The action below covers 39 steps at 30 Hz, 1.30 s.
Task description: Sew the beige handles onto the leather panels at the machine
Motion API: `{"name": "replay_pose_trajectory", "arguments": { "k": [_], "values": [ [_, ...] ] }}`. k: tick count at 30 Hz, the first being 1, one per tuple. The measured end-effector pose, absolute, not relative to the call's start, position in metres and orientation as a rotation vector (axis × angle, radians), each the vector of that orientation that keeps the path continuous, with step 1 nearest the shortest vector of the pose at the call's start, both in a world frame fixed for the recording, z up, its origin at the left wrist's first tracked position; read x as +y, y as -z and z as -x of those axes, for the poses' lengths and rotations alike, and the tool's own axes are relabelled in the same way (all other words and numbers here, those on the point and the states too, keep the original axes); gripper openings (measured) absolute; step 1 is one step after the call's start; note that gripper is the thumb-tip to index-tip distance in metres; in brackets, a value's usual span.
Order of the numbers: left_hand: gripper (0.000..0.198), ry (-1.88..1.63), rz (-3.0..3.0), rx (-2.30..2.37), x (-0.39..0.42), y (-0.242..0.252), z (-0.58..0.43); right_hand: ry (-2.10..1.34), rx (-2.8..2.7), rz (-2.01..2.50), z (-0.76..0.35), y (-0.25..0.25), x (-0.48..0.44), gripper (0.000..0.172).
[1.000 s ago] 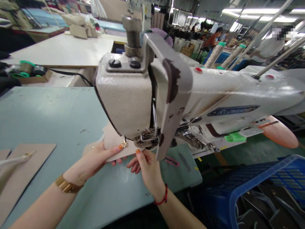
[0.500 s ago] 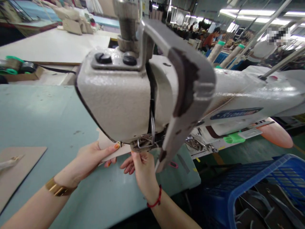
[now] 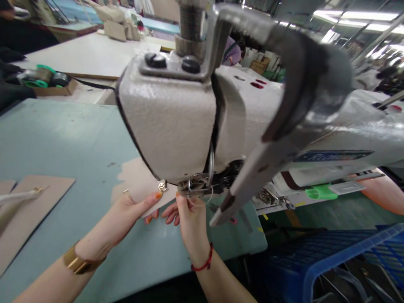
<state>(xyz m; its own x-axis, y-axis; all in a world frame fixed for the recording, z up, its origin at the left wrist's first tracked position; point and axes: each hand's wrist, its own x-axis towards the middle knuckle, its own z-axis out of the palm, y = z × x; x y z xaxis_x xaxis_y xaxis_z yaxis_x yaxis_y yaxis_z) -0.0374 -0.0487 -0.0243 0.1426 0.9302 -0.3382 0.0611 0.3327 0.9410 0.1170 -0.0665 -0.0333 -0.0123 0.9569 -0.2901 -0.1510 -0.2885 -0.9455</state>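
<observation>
My left hand (image 3: 121,219) grips a flat beige leather-like piece (image 3: 140,179), thumb on top and fingertips showing below its front edge. A small gold metal clasp (image 3: 162,186) is on the piece, just beyond my left thumb. The piece reaches under the head of a sewing machine (image 3: 170,122). My right hand (image 3: 192,219) is beside the presser foot (image 3: 189,185), thumb and forefinger pinched at the right end of the piece, the other fingers curled. What sits in that pinch is hidden. A pale loop of thread hangs near the foot.
More beige panels (image 3: 47,198) with a light strap lie at the left of the green tabletop (image 3: 88,139). A blue crate (image 3: 309,256) with dark pieces stands low at the right. Thread spools (image 3: 44,75) sit in a box behind. A metal bracket (image 3: 268,143) juts toward me.
The camera view has shifted, so the machine appears further right. More of the beige piece and its clasp shows from under the machine head. Both hands keep similar holds.
</observation>
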Motion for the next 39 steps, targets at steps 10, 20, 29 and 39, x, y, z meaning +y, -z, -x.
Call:
{"name": "replay_pose_trajectory", "arguments": {
  "k": [10, 20, 29, 39],
  "values": [
    [0.034, -0.983, -1.047, 1.412, -0.096, 0.031, 0.003, -1.49, -0.96, 1.334, -0.132, 0.028, -0.068, 0.048],
    [0.041, -1.044, -1.045, 1.529, -0.126, 0.033, -0.056, -1.474, -1.125, 1.291, -0.166, 0.026, -0.06, 0.053],
    [0.056, -0.86, -0.918, 1.262, -0.145, 0.044, -0.073, -1.237, -1.546, 1.427, -0.205, 0.027, -0.079, 0.047],
    [0.047, -0.899, -2.042, 1.802, -0.047, 0.001, 0.052, -0.066, -2.057, 1.841, -0.276, 0.117, -0.115, 0.04]
  ]
}}
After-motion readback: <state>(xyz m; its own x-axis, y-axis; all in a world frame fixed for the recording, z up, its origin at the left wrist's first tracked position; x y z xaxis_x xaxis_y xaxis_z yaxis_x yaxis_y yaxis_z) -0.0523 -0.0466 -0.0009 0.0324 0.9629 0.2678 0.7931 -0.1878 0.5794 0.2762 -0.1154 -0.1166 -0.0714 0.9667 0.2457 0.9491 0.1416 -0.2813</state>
